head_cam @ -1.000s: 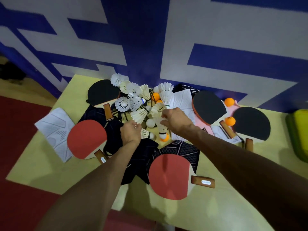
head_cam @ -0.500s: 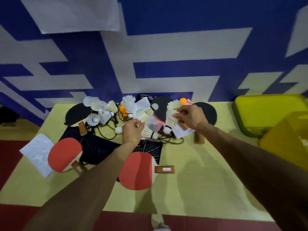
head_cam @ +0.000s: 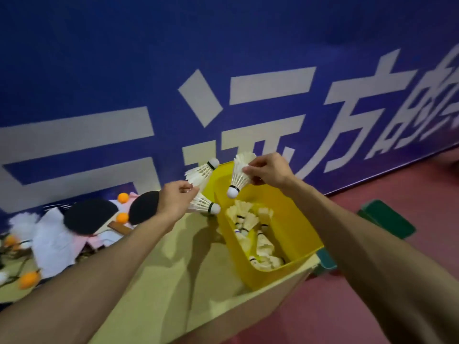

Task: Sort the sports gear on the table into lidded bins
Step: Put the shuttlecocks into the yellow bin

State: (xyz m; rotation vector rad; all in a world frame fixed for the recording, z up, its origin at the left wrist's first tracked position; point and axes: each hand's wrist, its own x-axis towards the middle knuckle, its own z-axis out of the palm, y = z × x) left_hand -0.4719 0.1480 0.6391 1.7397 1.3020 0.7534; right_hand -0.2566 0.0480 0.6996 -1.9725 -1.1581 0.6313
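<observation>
1. Head view: the left hand (head_cam: 173, 202) pinches two shuttlecocks by their feathers. The upper shuttlecock (head_cam: 201, 173) points its cork up and away, and the lower shuttlecock (head_cam: 205, 204) points its cork at the bin just past the fingertips.
2. The right hand (head_cam: 269, 171) pinches a third shuttlecock (head_cam: 239, 176) by its skirt, cork down, over the far end of the yellow bin (head_cam: 293, 227).
3. The bin is lidless and sits below the right wrist at the table's (head_cam: 186, 269) right edge. A shuttlecock pile (head_cam: 258, 235) fills its bottom.
4. Bare tabletop lies under the left forearm.
5. Behind the left hand, black paddles (head_cam: 90, 217) and orange balls (head_cam: 123, 197) crowd the blue wall (head_cam: 124, 58).
</observation>
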